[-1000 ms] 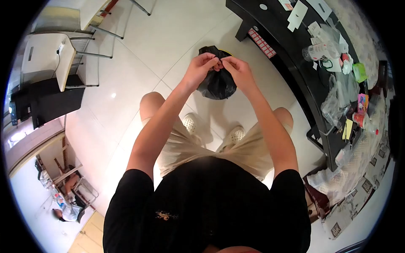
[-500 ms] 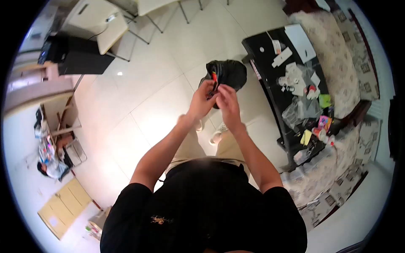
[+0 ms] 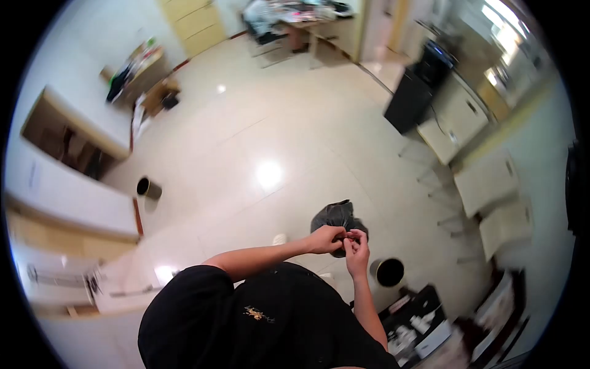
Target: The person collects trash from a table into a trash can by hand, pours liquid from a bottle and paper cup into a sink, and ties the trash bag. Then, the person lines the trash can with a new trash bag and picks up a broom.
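A full black plastic bag [image 3: 335, 215] hangs just beyond my two hands, over the pale floor. My left hand [image 3: 327, 239] is closed on the gathered top of the bag, its fingers bent. Close beside it on the right, my right hand [image 3: 356, 247] pinches the same gathered top, with its fingertips almost touching those of my left hand. The exact fold of plastic between the fingers is too small to make out.
A dark open bin [image 3: 389, 272] stands right of my hands, another bin [image 3: 149, 188] at the far left. The black table [image 3: 433, 301] with litter is lower right. Pale chairs [image 3: 485, 184] line the right side. A person [image 3: 263, 17] sits at the far desk.
The view has swung round to the open room, and the table now lies at the lower right. The bag has stayed with my hands. A bin has come into view beside them.
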